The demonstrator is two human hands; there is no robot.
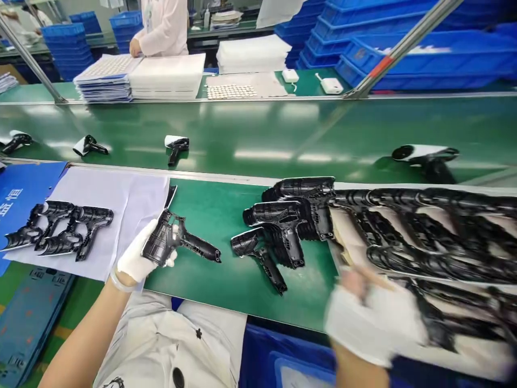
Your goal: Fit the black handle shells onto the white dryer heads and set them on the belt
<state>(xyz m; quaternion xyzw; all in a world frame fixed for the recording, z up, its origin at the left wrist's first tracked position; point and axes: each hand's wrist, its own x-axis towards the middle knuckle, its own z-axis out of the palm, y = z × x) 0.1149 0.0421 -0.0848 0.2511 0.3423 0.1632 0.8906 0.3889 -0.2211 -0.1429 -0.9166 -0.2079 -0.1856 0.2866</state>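
My left hand, in a white glove, is closed on a black pistol-shaped plastic housing half, its hollow ribbed inside facing up and its handle pointing right. My right hand, also gloved, is smeared by motion near the front of the many black housing halves laid in rows at the right; its grip cannot be made out. Between the hands lie a single housing half and stacked housing halves on the green worktop.
Several housing halves rest on a white sheet at the left. Behind, a green conveyor carries white-and-black pistol-shaped units. Beyond it are stacked blue trays, paper piles and another person. A metal post slants at the right.
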